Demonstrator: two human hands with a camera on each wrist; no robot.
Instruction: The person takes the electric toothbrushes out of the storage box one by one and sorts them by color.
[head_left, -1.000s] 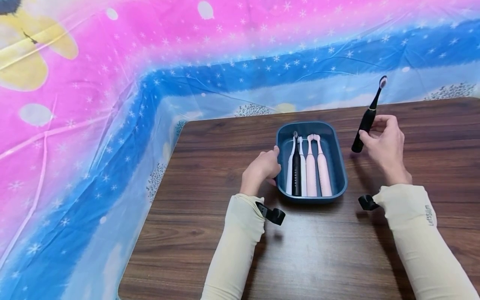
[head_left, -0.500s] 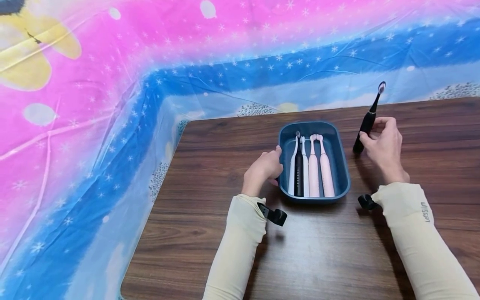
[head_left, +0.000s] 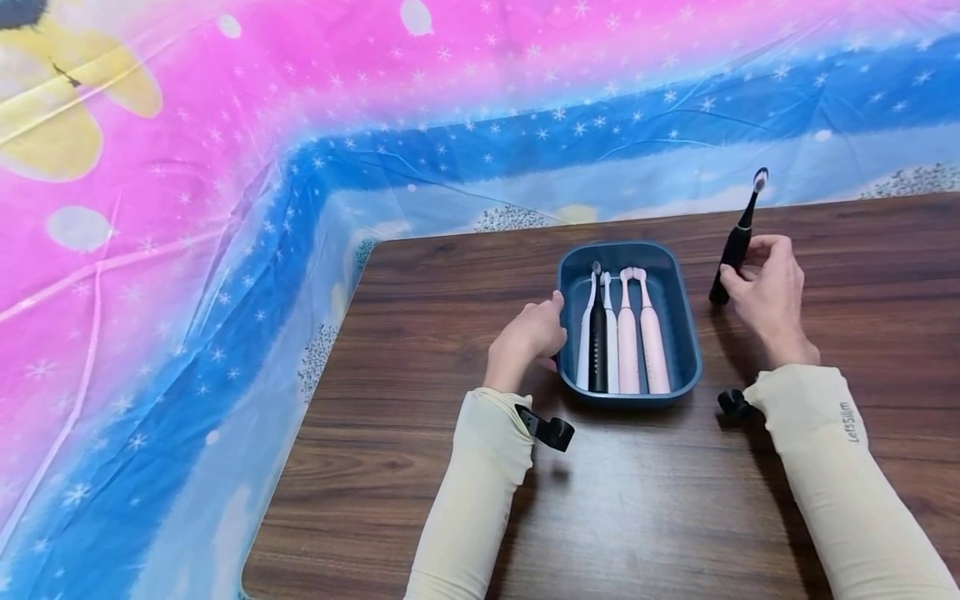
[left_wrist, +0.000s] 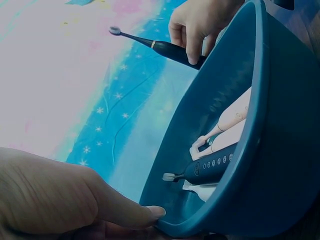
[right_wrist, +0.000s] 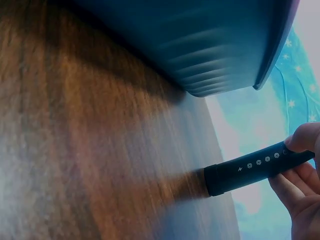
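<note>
My right hand (head_left: 772, 292) pinches a black electric toothbrush (head_left: 732, 250) by its handle, brush head up and leaning slightly right, to the right of a dark blue plastic bin (head_left: 688, 333). In the right wrist view, a row of round symbols shows on the toothbrush handle (right_wrist: 255, 167), its base above the table. My left hand (head_left: 528, 337) grips the bin's left wall; in the left wrist view the thumb (left_wrist: 125, 207) lies on the rim. Inside the bin lie a black toothbrush (head_left: 597, 342), two pink ones (head_left: 628, 350) and two white ones (head_left: 586, 342), side by side with heads to the back.
The bin stands on a brown wood-grain table (head_left: 375, 467). A pink and blue patterned cloth (head_left: 450, 108) hangs behind it and along the left side. Black camera mounts (head_left: 551, 432) stick out from both sleeve cuffs, near the bin's front corners.
The black toothbrush in my right hand has come a little more upright, and its head sits slightly lower. The left hand and the bin stay in place.
</note>
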